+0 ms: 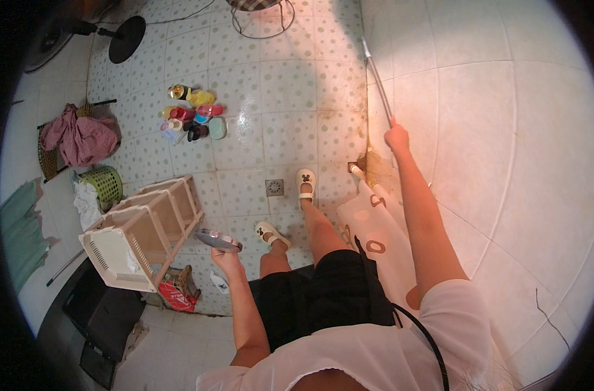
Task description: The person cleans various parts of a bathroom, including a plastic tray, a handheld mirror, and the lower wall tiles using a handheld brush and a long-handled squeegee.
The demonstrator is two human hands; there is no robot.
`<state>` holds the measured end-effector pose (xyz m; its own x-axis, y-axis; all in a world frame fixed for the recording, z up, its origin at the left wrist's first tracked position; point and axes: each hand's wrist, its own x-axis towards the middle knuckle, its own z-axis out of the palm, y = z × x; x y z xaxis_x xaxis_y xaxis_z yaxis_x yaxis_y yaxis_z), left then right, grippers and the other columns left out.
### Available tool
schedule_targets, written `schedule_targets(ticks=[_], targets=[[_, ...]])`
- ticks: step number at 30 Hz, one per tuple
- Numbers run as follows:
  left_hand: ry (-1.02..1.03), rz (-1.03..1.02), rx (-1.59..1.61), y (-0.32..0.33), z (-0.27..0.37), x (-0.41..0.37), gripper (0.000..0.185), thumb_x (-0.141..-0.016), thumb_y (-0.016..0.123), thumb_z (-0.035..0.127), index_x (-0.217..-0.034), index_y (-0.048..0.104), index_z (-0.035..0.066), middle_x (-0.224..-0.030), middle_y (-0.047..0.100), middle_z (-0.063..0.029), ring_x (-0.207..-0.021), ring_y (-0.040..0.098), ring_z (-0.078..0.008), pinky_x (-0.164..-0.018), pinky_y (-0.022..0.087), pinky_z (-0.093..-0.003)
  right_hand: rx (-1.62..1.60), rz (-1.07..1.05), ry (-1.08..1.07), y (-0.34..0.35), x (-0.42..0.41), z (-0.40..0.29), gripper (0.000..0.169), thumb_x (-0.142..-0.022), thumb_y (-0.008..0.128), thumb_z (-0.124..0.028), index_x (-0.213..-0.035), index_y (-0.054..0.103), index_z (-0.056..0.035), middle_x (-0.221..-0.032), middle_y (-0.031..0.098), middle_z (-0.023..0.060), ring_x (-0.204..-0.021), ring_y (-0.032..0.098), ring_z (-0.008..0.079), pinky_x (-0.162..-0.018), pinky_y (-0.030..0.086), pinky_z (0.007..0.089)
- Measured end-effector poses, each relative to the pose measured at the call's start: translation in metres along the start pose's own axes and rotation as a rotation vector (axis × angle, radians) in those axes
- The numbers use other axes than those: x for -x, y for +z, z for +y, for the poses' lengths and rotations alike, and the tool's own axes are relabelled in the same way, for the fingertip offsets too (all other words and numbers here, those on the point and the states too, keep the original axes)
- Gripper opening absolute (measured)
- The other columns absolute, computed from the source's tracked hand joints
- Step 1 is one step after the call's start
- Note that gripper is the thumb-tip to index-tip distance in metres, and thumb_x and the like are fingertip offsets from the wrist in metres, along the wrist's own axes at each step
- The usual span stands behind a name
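Note:
My left hand (227,263) grips a round chrome shower head (218,239) in front of the plastic shelf rack. Stretched forward along the right wall, my right hand (397,139) is closed around a long metal pole (379,85). The pole's far end reaches the line where the tiled wall meets the floor; whatever head it carries cannot be made out. Below my right arm hangs a pale curtain or sheet (370,220) with brown figures. A white pipe (356,171) enters a floor hole near brown stains at the wall's foot.
Several bottles (199,97) and a green soap box (217,127) stand on the dotted tile floor (287,88). A beige shelf rack (150,229) is at left, a floor drain (274,187) ahead of my feet. Beyond are a stool (262,19) and a black fan base (127,40).

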<state>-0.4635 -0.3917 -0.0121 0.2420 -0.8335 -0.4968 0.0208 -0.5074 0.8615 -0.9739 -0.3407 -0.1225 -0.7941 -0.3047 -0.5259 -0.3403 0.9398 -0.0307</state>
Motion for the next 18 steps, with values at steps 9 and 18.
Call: schedule_targets(ticks=[9, 18], targets=[[-0.083, 0.028, 0.001, 0.014, -0.01, 0.011, 0.039, -0.072, 0.051, -0.014, -0.106, 0.047, 0.006, -0.072, 0.045, 0.0012, -0.057, 0.042, -0.0092, -0.05, 0.039, -0.0242, 0.085, 0.003, -0.19, -0.009, 0.072, -0.007, 0.06, -0.073, 0.047, -0.006, -0.129, 0.037, -0.0236, -0.082, 0.061, 0.019, -0.079, 0.059, 0.0337, -0.069, 0.047, 0.0426], [-0.103, 0.056, -0.073, 0.007, -0.007, 0.012, 0.028, -0.071, 0.051, -0.015, -0.089, 0.047, 0.005, -0.073, 0.045, 0.0008, -0.057, 0.043, -0.0073, -0.049, 0.038, -0.0218, 0.085, 0.023, -0.016, 0.006, 0.023, -0.012, 0.051, -0.082, 0.041, -0.012, -0.131, 0.034, -0.0242, -0.092, 0.06, 0.0168, -0.086, 0.059, 0.0324, -0.072, 0.048, 0.0407]])
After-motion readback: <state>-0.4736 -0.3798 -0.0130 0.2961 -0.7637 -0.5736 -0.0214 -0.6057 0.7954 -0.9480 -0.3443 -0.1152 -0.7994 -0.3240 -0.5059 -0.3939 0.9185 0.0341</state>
